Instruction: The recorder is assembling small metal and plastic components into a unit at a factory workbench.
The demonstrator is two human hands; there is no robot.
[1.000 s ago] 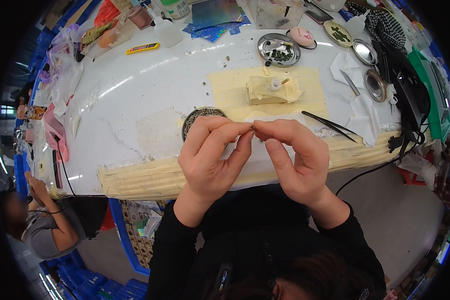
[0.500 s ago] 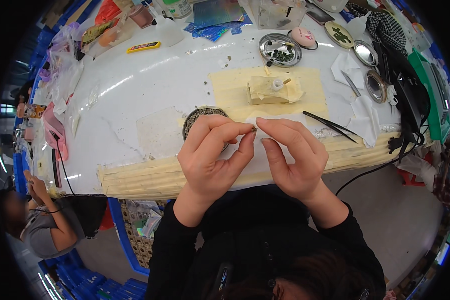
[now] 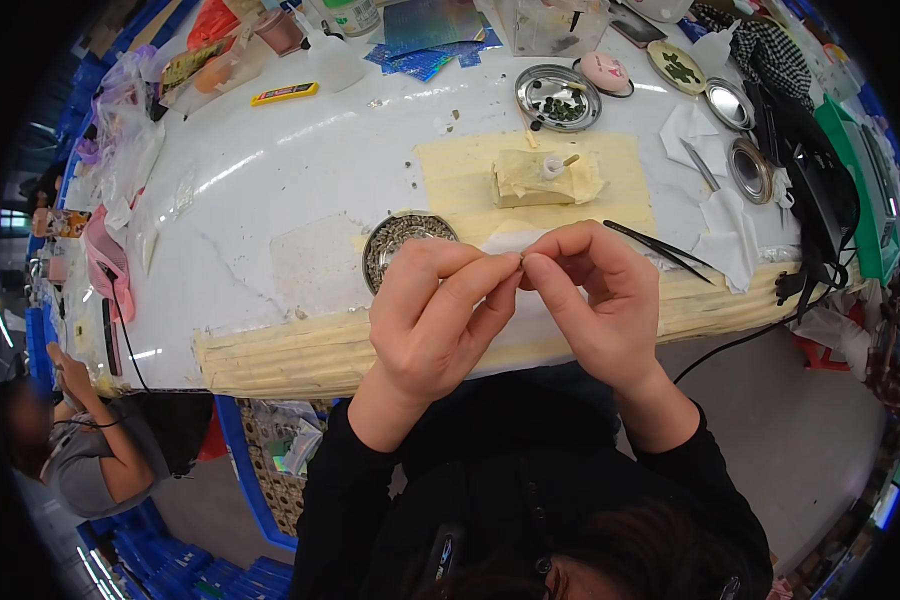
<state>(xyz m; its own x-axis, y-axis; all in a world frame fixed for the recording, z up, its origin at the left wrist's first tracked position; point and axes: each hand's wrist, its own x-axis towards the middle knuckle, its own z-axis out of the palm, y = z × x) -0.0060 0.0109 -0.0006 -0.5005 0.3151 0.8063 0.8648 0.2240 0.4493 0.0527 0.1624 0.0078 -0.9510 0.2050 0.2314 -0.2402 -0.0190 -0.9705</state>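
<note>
A white worktop (image 3: 250, 200) spreads across a cluttered workroom, its near edge padded with cream tape (image 3: 280, 355).

Just above that edge, right of its middle, a small piece (image 3: 522, 262) sits where the fingertips of both hands meet. It is mostly covered, so its shape cannot be made out. The left hand (image 3: 425, 315) pinches it between thumb and forefinger, at the tip of the grasp. The right hand (image 3: 600, 290) brings thumb and bent forefinger up against it from the other side; whether these also grip it, I cannot tell. Both palms face inward, the wrists are raised, and the black-sleeved forearms come up from below the near edge.

White paper (image 3: 530, 325) lies under the hands. Just beyond the left hand, partly hidden by it, is a round dish (image 3: 367, 255) of greyish bits. Black tweezers (image 3: 660, 250) lie right of the right hand, near the near edge. Farther in stands a tape-covered block (image 3: 530, 197) bearing a small clear cup (image 3: 553, 168). Toward the far edge is a metal plate (image 3: 590, 117) with dark green pieces (image 3: 562, 107). Past the near left corner sits a co-worker (image 3: 110, 455) in grey.
</note>
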